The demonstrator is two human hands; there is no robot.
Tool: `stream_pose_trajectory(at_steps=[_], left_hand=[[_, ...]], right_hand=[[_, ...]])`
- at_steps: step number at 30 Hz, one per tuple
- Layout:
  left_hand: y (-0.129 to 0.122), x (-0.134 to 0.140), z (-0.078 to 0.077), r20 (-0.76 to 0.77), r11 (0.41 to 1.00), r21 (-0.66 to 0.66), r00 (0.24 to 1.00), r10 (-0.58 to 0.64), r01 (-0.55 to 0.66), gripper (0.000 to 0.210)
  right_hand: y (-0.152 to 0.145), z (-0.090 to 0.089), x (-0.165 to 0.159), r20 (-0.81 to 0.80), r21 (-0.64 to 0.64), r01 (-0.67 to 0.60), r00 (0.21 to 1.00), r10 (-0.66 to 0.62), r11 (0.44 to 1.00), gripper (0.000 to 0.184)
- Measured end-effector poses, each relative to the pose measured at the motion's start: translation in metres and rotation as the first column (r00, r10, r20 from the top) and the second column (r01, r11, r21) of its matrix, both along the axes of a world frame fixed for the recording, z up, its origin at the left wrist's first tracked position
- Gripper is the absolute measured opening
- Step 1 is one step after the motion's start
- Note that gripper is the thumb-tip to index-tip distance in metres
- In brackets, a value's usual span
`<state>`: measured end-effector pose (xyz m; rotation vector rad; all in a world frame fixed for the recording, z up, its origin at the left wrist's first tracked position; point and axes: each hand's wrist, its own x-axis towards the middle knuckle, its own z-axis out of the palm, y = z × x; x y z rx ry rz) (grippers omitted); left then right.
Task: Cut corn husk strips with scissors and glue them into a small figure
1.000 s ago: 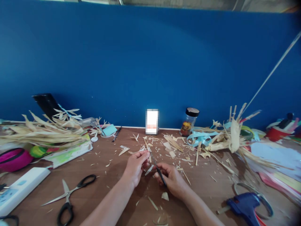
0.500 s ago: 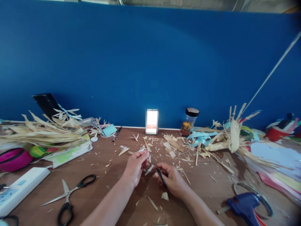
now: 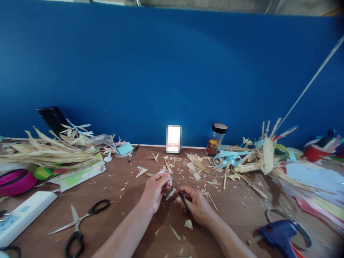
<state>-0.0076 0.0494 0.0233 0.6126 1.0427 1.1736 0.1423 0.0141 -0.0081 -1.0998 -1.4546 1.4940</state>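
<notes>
My left hand (image 3: pixel 158 186) is closed in a pinch over the middle of the table, with a small pale strip of dried husk (image 3: pixel 171 181) at its fingertips. My right hand (image 3: pixel 195 204) is wrapped round a slender tool with a black handle (image 3: pixel 184 202) and a thin metal end. That metal end points up and left, reaching the left fingertips; whether it touches the strip I cannot tell. Its exact kind does not show. Pale husk scraps (image 3: pixel 196 163) lie scattered around and beyond both hands.
Open scissors (image 3: pixel 76 220) and a white power strip (image 3: pixel 29 215) lie at left. A blue glue gun (image 3: pixel 279 234) is at front right. A lit phone screen (image 3: pixel 173 139) and a black-lidded jar (image 3: pixel 215 139) stand at the back. Husk bundles (image 3: pixel 48 152) flank both sides.
</notes>
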Motion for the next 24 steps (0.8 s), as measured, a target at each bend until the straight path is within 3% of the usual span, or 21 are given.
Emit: stream_pose_trajectory(at_steps=[24], left_hand=[[0.0026, 0.0006, -0.0007, 0.01, 1.0, -0.004, 1.0, -0.008, 0.008, 0.018]], right_hand=[[-0.0001, 0.001, -0.0006, 0.03, 0.019, 0.023, 0.999, -0.023, 1.0, 0.025]])
